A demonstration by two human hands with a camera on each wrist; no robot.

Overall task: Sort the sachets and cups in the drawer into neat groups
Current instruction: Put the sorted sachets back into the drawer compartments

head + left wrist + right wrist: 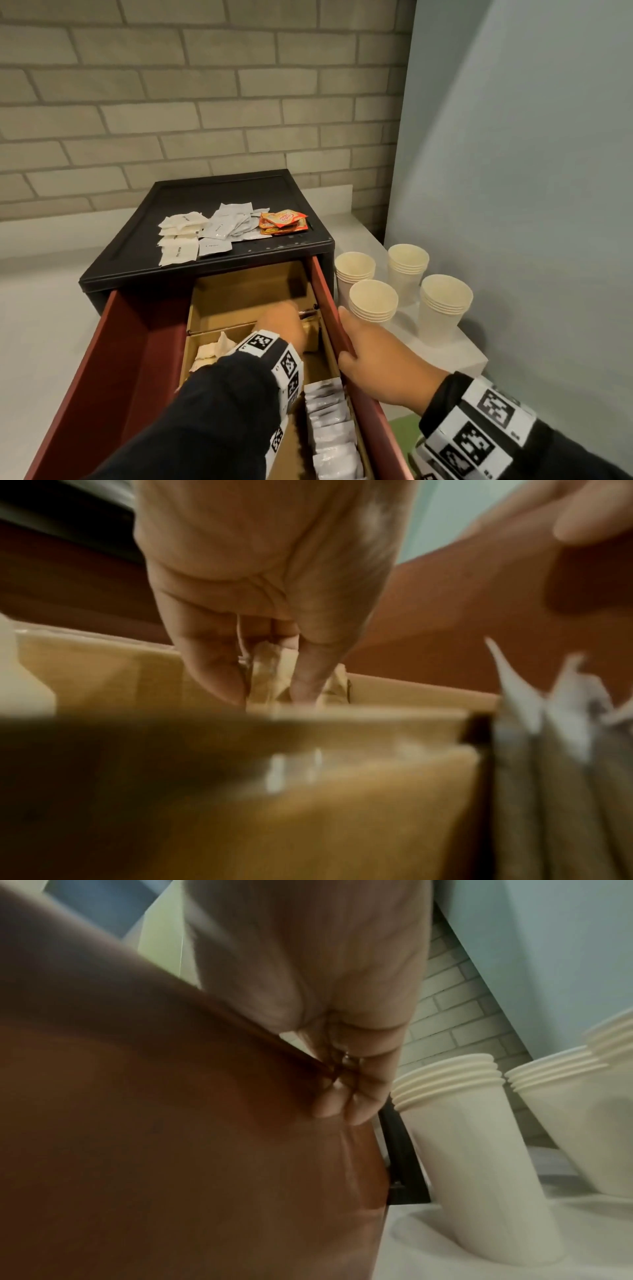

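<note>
From the head view, the left hand is reaching down into the open red drawer, inside the cardboard organizer with its dividers. Its fingers are hidden behind the back of the hand here, so the grip cannot be told from this angle. A crumpled white sachet is lying in the compartment just left of that wrist, and a row of grey-white sachets is standing on edge in the narrow compartment along the drawer's right side, near the forearm. The right hand is gripping the drawer's right wall, fingers curled over its rim. On the black cabinet top are lying three loose groups: white sachets, grey sachets and orange sachets. Four stacks of paper cups are standing on the white counter just right of the drawer, close beside the right hand.

From the left wrist view, the left hand is pointing downward, its fingers pinching a tan sachet between them, right above a cardboard divider. The edge-on grey sachets are crowding the right foreground, and the right hand's fingertips are showing over the red wall at top right.

From the right wrist view, the right hand is clamping the drawer wall, its fingertips pressing against the outer face. Cup stacks are standing just beside it on the counter, apart from the fingers.
</note>
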